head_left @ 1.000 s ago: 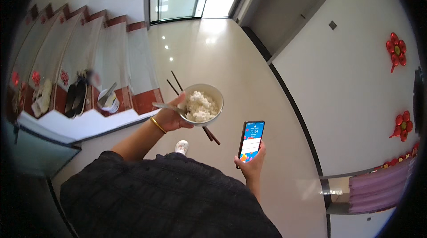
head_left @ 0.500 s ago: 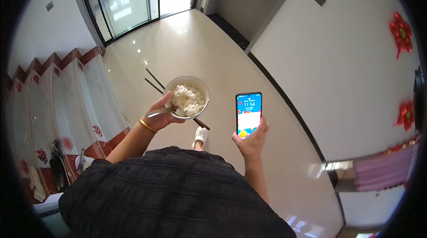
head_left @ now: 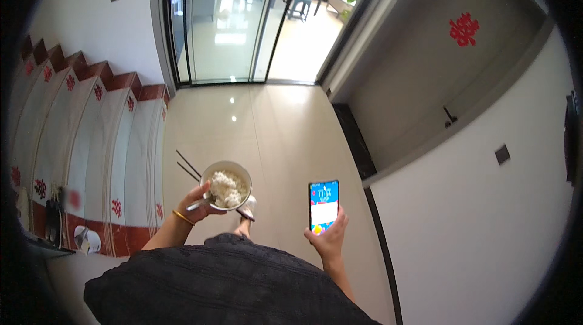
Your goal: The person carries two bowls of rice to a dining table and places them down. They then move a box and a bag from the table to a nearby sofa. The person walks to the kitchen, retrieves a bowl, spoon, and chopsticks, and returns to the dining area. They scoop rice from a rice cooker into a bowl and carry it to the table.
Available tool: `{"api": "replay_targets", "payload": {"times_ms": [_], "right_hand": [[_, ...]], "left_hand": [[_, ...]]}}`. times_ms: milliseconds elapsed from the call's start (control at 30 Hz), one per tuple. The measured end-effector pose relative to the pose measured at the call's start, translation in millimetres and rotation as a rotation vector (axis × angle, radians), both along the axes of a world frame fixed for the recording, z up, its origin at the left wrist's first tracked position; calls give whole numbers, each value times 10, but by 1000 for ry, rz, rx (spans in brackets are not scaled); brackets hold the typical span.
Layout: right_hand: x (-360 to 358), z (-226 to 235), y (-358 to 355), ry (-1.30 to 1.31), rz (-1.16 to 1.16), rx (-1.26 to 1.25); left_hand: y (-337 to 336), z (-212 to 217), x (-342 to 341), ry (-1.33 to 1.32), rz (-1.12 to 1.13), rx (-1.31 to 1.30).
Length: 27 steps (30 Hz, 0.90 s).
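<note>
My left hand [head_left: 203, 199] is closed round the side of a bowl [head_left: 248, 174] heaped with white rice [head_left: 228, 189]. A metal spoon [head_left: 198, 203] rests in the bowl with its handle sticking out over my fingers. Two dark chopsticks [head_left: 187, 164] stick out past the bowl's far left side; their other ends are hidden behind it. Off to the right, my right hand [head_left: 330, 235] grips a smartphone [head_left: 323, 206] by its lower part, thumb at one edge and fingers at the other. The phone's screen is lit.
Stairs with red decorations [head_left: 97, 161] climb along the left. Ahead, a glass sliding door [head_left: 225, 27] stands partly open, with a stool [head_left: 299, 6] beyond. A grey door [head_left: 419, 70] and a white wall [head_left: 461, 234] line the right. A white container [head_left: 87, 239] sits by the stairs.
The view has shifted: the sliding door and grey door show more fully, and both hands appear lower and further left. The bowl and phone are still held.
</note>
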State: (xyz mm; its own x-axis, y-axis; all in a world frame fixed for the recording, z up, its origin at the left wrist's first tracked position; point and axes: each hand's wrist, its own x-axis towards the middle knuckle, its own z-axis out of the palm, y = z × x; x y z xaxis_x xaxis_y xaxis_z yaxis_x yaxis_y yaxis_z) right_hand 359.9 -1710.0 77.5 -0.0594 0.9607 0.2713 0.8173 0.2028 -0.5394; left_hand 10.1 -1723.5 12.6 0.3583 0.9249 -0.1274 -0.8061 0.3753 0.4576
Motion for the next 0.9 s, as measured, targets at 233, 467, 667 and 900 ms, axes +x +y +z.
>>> {"api": "replay_targets", "payload": {"times_ms": [233,467,667,900], "right_hand": [[256,8,1769,47,-227,-181],[688,-321,3464,71,-419,-175],[1684,-619,5086,94,-447,-307],[1736,-385,7644,45,-208,-100]], "left_hand": [[2327,313,116,119,-17,1],[4669,571,719,112,-146,79],[6212,389,1781,100,-172,68],[8088,616,1837,185,-88,64]]}}
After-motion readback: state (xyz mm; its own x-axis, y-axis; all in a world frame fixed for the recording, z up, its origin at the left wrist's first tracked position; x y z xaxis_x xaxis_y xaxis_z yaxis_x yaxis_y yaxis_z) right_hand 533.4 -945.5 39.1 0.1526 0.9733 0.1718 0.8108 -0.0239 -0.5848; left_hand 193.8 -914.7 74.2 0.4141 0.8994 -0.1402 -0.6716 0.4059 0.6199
